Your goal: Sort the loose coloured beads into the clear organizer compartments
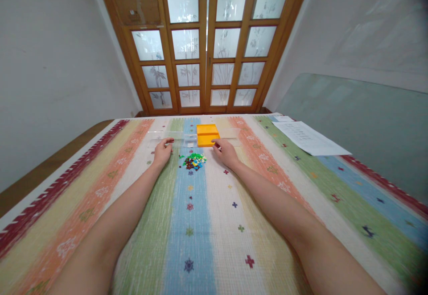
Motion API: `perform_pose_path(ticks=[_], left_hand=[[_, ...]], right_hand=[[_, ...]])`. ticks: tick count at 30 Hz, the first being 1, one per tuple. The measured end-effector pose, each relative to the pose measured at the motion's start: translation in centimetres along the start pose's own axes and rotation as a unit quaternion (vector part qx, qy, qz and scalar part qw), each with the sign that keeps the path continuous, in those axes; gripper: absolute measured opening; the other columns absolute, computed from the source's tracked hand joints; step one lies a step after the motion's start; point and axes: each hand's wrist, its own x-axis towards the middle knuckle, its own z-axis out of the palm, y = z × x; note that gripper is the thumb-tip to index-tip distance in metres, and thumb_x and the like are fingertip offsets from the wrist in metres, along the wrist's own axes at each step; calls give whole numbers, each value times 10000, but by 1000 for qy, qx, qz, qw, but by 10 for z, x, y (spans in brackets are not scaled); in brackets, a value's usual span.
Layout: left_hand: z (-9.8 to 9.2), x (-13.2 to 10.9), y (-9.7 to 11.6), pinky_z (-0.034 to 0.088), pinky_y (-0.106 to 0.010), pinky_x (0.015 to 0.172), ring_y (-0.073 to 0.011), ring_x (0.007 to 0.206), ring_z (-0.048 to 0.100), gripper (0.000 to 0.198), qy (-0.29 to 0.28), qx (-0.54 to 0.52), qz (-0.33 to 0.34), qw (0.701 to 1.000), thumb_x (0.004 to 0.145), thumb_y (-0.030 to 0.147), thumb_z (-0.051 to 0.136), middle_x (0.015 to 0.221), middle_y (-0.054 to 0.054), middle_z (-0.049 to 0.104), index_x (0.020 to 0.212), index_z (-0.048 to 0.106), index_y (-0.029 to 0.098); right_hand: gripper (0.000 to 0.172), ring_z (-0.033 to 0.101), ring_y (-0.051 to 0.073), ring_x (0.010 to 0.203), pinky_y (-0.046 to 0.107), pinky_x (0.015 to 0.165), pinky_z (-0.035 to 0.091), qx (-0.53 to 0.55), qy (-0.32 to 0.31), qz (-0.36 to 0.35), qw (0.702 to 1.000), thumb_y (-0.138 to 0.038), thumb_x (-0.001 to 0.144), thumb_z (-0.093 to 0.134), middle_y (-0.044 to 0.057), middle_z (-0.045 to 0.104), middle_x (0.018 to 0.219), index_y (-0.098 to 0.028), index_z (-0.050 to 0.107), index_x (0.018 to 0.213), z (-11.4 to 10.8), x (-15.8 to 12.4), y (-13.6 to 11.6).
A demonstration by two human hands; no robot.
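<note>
An orange-yellow plastic box (pixel 207 141) with two sections, perhaps a tray and its opened lid, lies toward the far side of the table. My right hand (pixel 226 151) is at its near right corner, fingers curled against the edge in what looks like a grip. To the left, my left hand (pixel 162 151) rests by a clear plastic container (pixel 182 138), thumb and fingers apart with nothing visible between them. Between my hands, nearer to me, lies a loose pile of small building pieces (pixel 194 161) in green, brown, white, blue and yellow. Single pieces are too small to make out.
A striped, patterned cloth (pixel 190 246) covers the table. More clear plastic (pixel 234 135) lies right of the box, partly behind my right hand. Printed paper sheets (pixel 309 138) are at the far right. Beyond the table stand wooden doors (pixel 202 40) with glass panes.
</note>
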Motion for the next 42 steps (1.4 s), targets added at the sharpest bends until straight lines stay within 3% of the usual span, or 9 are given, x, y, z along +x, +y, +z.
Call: perform_pose_path(ticks=[17,23,32,42], left_hand=[[1,1,-3,539,-297,706,-133,622,635,406,9,11,-7,1000,878,267,564,1229,-54,748,1253,710,208],[1,-3,0,531,-295,709,-154,655,647,350,-4,44,-2,999,893,281,564,1141,-48,770,1188,736,206],[1,-10,11,530,-316,786,-192,780,666,289,-52,107,76,990,919,294,545,1014,-44,776,1089,766,216],[2,-18,23,515,-348,824,-215,831,652,277,-99,168,155,968,931,265,533,1029,-57,765,1060,773,214]], right_hand=[[247,631,227,918,347,859,473,6,-10,-8,1000,-178,950,585,76,725,1026,-205,691,1171,-5,0,-6],[176,625,230,959,336,868,461,-19,-49,-45,998,-161,966,587,81,714,1020,-203,714,1079,-3,0,-7],[236,611,228,1046,338,921,451,-48,-155,-130,978,-202,1015,568,92,696,1089,-224,712,1200,5,-3,-19],[172,605,225,1014,331,909,445,-45,-160,-123,978,-178,987,583,84,689,1043,-208,729,1075,8,-2,-19]])
